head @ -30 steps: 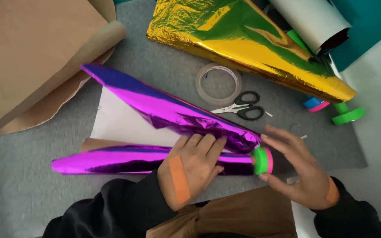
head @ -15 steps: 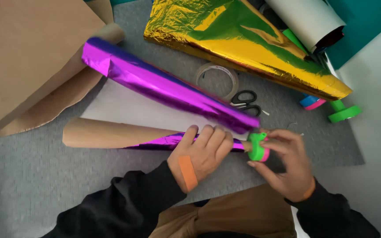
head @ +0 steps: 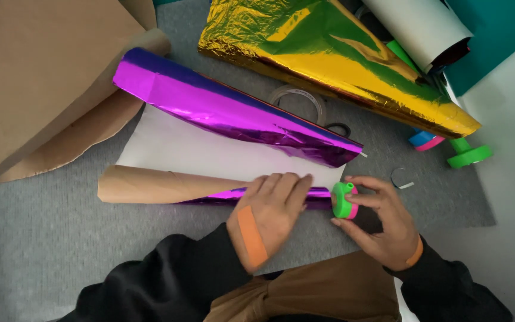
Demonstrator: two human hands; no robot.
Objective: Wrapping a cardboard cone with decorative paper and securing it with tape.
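Note:
A long brown paper roll (head: 150, 186) lies across the grey felt mat (head: 43, 238), partly wrapped in shiny purple foil (head: 227, 113) whose white back faces up. My left hand (head: 269, 211), with an orange plaster on its back, presses flat on the foil-covered right part of the roll. My right hand (head: 382, 220) holds a small green and pink tape dispenser (head: 344, 200) against the roll's right end.
Gold foil sheet (head: 341, 59) lies at the back, a white roll (head: 418, 27) beside it. A clear tape ring (head: 299, 101) and scissors handles (head: 336, 128) peek out behind the purple foil. Brown paper (head: 43, 83) is at left; green and pink tape dispensers (head: 454, 149) at right.
The purple foil has lifted and shifted back, baring more of the brown roll. My left hand moved right along the roll; the dispenser stayed at the roll's right end.

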